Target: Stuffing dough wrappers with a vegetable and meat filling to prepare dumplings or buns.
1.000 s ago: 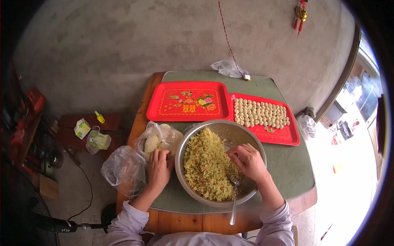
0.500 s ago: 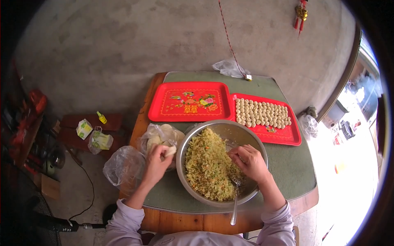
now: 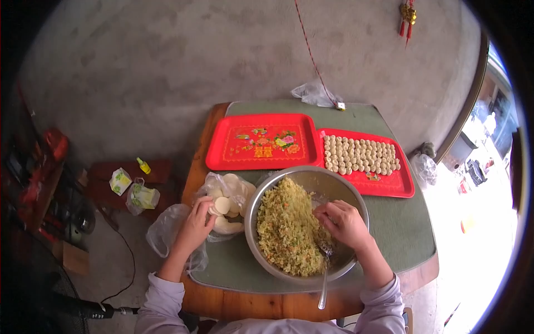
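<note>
Dough rounds [image 3: 222, 206] are pinched by the left hand [image 3: 193, 224] near the left edge of the worktop [image 3: 228, 268] and should be held lightly by their rims; the grip of the right hand [image 3: 343, 224] cannot be determined

Well to the left of the left hand [image 3: 194, 222], we see a dark red bench [image 3: 161, 171] carrying a yellow bottle [image 3: 143, 166], an upper green-and-white packet [image 3: 119, 181] and a lower packet [image 3: 143, 196] in clear plastic. Farther left and nearer us than that hand, we find a cardboard box [image 3: 75, 259]; a black cable [image 3: 129, 256] curves across the floor between them. Far beyond the right hand [image 3: 344, 224], a crumpled clear bag [image 3: 313, 94] lies against the grey wall [image 3: 222, 55], near the lower end of a red-and-white cord [image 3: 311, 55]. Beyond and rightward of that hand, we notice a red-and-gold ornament [image 3: 408, 18] hanging.
</note>
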